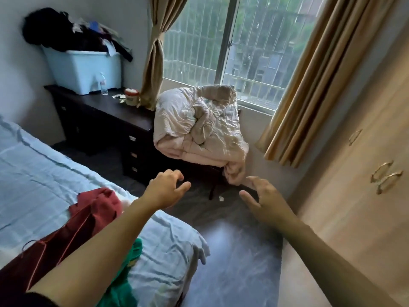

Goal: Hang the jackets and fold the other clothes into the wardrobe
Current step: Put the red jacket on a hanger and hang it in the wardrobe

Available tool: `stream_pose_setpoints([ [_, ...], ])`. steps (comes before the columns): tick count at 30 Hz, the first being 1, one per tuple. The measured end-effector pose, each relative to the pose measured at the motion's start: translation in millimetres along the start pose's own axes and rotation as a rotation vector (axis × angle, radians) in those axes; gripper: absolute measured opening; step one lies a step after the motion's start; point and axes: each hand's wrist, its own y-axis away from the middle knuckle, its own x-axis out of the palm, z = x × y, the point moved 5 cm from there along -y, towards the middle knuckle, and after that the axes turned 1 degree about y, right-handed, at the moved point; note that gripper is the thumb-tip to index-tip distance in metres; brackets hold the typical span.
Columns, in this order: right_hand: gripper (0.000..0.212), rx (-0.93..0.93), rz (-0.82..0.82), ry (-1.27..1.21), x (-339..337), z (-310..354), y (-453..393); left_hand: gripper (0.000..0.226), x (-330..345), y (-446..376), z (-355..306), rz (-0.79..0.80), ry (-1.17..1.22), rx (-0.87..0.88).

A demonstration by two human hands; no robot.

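Above the floor [232,251], empty hands [164,191] [269,201] hover.

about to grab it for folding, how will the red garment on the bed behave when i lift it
The red garment lies crumpled in soft folds on the bed, so it will probably be floppy and sag from one grip. It looks thin, so likely light. Its thin cord loop at the left may dangle or snag, and it lies against the green garment, which might drag along.

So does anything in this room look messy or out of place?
Yes. A crumpled duvet is heaped on a chair by the window, dark clothes spill over the rim of the blue bin, and a red garment and a green one lie unfolded on the bed.
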Motion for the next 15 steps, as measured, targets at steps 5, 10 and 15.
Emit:
stream_pose_setpoints([
  [5,0.053,-0.098,0.055,-0.043,18,-3,-102,0.046,16,-61,10,0.010,-0.020,-0.091],
  [10,0.056,-0.245,0.157,-0.075,62,6,-191,0.046,11,-96,50,-0.034,-0.072,-0.250],
  [15,0.057,-0.443,0.274,-0.130,109,25,-266,0.043,8,-102,90,-0.100,-0.114,-0.475],
])
